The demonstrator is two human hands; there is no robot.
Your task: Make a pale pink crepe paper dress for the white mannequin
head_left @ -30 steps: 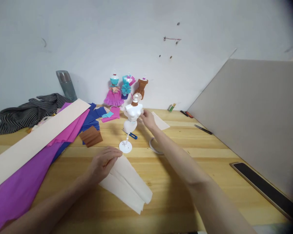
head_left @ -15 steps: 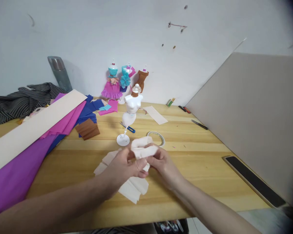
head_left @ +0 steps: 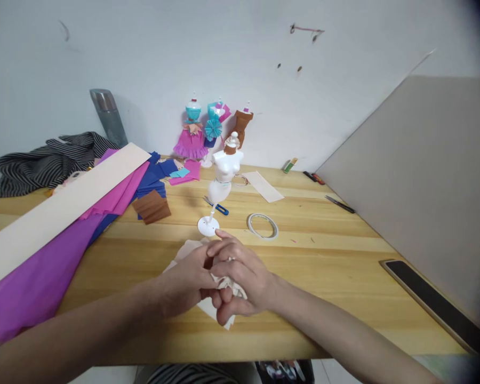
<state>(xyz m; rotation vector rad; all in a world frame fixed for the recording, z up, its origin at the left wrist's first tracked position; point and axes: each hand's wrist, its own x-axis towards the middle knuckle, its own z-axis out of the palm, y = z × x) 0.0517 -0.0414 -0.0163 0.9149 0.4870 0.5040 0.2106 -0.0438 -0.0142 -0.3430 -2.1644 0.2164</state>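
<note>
My left hand (head_left: 192,277) and my right hand (head_left: 240,274) are pressed together near the table's front edge, both closed round a crumpled piece of cream paper (head_left: 229,285). Under them lies a pleated cream paper sheet (head_left: 186,250), mostly hidden by the hands. Just beyond my fingers stands a small white mannequin bust (head_left: 224,170) on a thin stand with a round base (head_left: 208,226). A ring of white tape (head_left: 263,225) lies flat to the right of that base.
Long cream, pink, purple and blue paper sheets (head_left: 64,213) cover the wooden table's (head_left: 328,256) left. Three dressed mini mannequins (head_left: 214,130) stand by the wall. A brown pleated piece (head_left: 152,207), blue-handled scissors (head_left: 218,206), a grey board (head_left: 424,176) and a dark slab (head_left: 432,301) lie around.
My right hand came back from the mannequin and joined the left. Together they lifted a cream paper piece, then squeezed it into a crumpled wad between both hands.
</note>
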